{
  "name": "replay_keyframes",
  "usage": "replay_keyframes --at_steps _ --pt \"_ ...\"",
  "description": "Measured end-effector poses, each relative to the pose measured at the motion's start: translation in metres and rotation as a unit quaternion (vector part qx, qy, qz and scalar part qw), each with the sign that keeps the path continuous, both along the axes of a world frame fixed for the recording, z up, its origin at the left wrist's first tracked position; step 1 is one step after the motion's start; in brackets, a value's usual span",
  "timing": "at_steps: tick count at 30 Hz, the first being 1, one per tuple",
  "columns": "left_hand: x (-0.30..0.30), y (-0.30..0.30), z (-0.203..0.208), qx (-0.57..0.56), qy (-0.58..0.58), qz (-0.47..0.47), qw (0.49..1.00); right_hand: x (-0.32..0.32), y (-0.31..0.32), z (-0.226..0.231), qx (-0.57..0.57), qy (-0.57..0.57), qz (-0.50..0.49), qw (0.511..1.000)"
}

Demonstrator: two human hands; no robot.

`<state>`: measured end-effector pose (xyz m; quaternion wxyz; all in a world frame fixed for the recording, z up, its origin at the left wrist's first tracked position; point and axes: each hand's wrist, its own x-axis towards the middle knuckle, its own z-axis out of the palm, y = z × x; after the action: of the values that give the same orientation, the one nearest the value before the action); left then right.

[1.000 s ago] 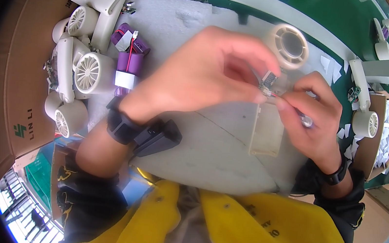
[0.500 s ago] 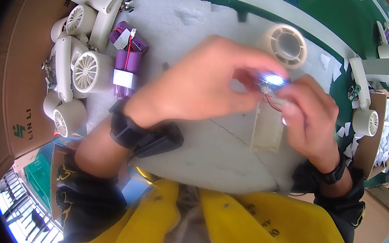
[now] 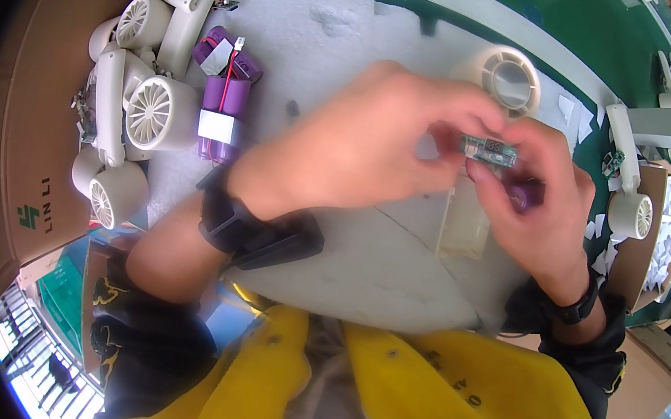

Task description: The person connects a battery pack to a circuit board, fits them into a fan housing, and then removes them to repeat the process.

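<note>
A small green circuit board (image 3: 489,151) is pinched between my two hands above the mat. My left hand (image 3: 370,142) grips its left end between thumb and fingers. My right hand (image 3: 550,221) closes on the other end, with a purple cell (image 3: 526,195) partly showing within its curled fingers. Below the hands lies a cream fan housing (image 3: 512,78), its round head beyond my fingers and its open handle towards me; the hands hide its middle. To the left, purple battery packs (image 3: 224,97) with red wires and white labels rest on the mat.
Cream fan housings (image 3: 153,113) are heaped at the left beside a cardboard box (image 3: 28,127). At right, another fan (image 3: 630,213) stands near a carton of white paper pieces (image 3: 666,228). A black device (image 3: 285,241) sits by my left wrist on the white foam mat (image 3: 398,252).
The bright light on the board has gone out, and the board's face now shows. My right fingers have curled further around it, and the purple cell has come into sight.
</note>
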<state>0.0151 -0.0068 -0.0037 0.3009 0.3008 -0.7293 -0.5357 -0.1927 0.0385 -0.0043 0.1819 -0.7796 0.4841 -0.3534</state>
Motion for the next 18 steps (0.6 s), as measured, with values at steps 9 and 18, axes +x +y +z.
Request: replay_keyframes --at_steps 9,18 --pt "0.0025 -0.0034 -0.0068 -0.021 0.029 0.023 0.999 -0.0027 -0.0064 0.0006 -0.051 0.019 -0.005 0.998" --pt "0.0041 -0.0065 -0.0104 -0.115 -0.007 0.027 0.993 -0.0032 -0.0090 -0.0041 -0.070 -0.006 -0.012 0.997"
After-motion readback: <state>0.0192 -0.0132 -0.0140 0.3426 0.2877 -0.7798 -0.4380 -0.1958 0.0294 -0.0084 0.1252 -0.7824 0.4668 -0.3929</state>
